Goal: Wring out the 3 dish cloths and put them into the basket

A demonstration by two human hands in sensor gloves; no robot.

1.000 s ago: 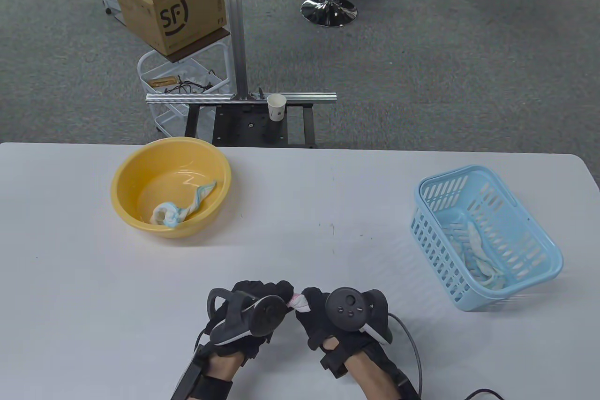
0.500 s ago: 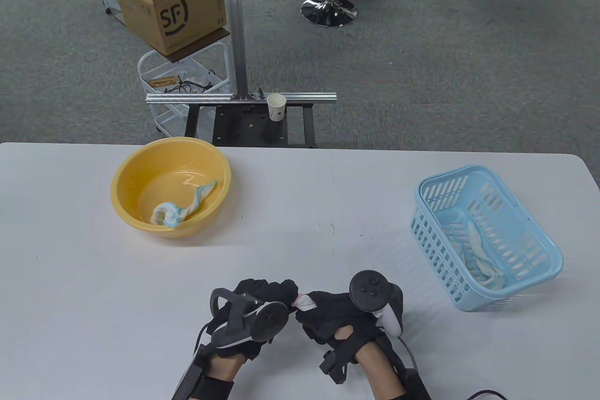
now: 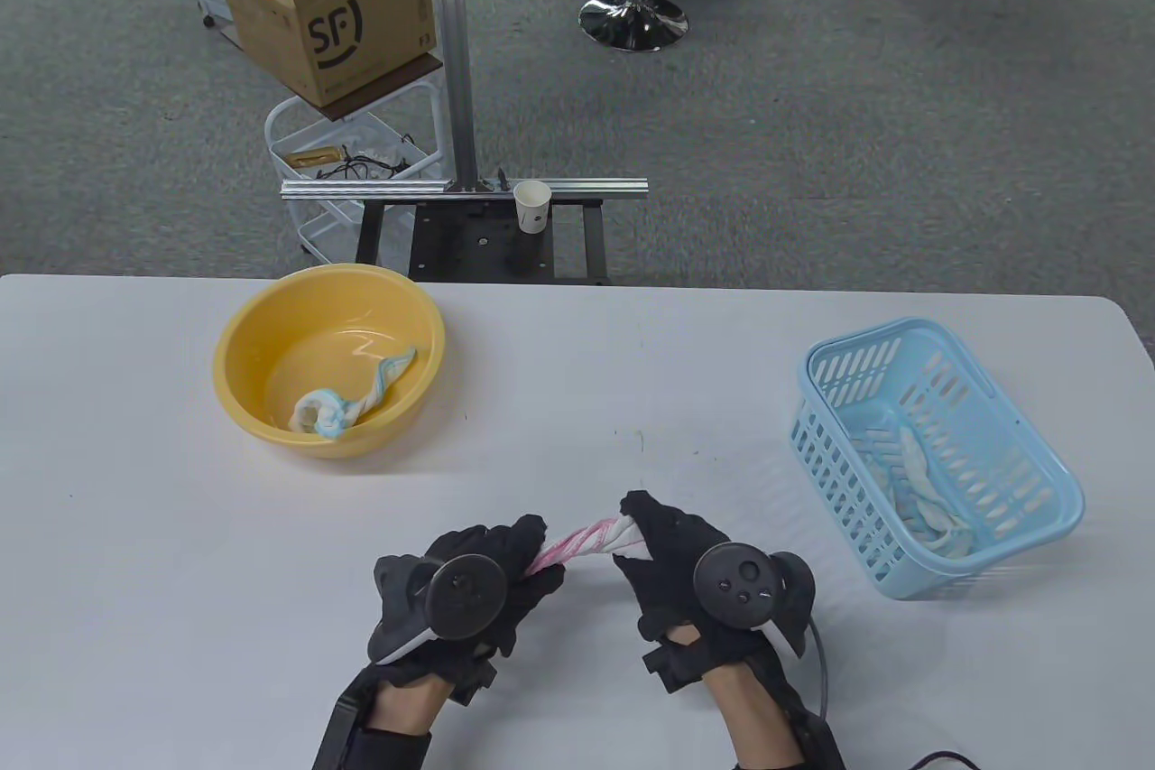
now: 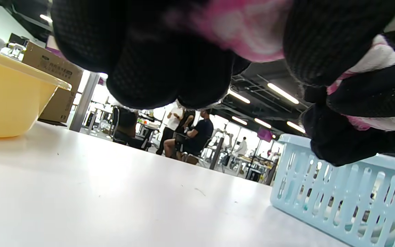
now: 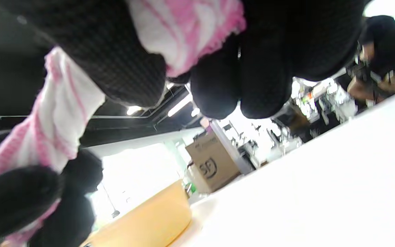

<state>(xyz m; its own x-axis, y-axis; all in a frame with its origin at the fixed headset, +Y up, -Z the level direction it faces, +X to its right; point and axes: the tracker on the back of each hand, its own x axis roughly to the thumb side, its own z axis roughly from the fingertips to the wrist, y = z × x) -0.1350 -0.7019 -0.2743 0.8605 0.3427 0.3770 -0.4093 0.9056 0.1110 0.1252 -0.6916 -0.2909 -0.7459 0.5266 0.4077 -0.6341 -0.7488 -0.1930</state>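
**Pink cloth pulled out between both hands**

Since the earlier frame the hands have drawn apart, so that the pink cloth [image 3: 585,538], then only a small bunch showing between the knuckles, now spans the gap as a twisted rope. Both have also turned, the trackers on their backs now facing up.

Left hand [image 3: 469,594]: its grip is closed round the cloth's left end, fingers curled over it. From the left wrist view the fingers [image 4: 170,65] wrap blurred pink fabric. Right hand [image 3: 695,571]: its grip is likewise closed on the right end, where a white patch of cloth shows at the fingertips. In the right wrist view pink-and-white striped fabric bulges out between the curled fingers [image 5: 262,68].

The cloth is white with pink stripes, wound tight along its length, and is held near the front edge of the bench [image 3: 577,409]; whether it touches the surface cannot be told.

Farther back on the right, the blue basket [image 3: 1038,526] holds one pale cloth [image 3: 920,481], crumpled. On the far left, the yellow bowl [image 3: 244,337] holds a blue-and-white cloth [image 3: 352,400], twisted, one end coiled.

Beyond the bench stand a paper cup [image 3: 532,206] on a metal frame and a cardboard box [image 3: 334,3] on a white cart.
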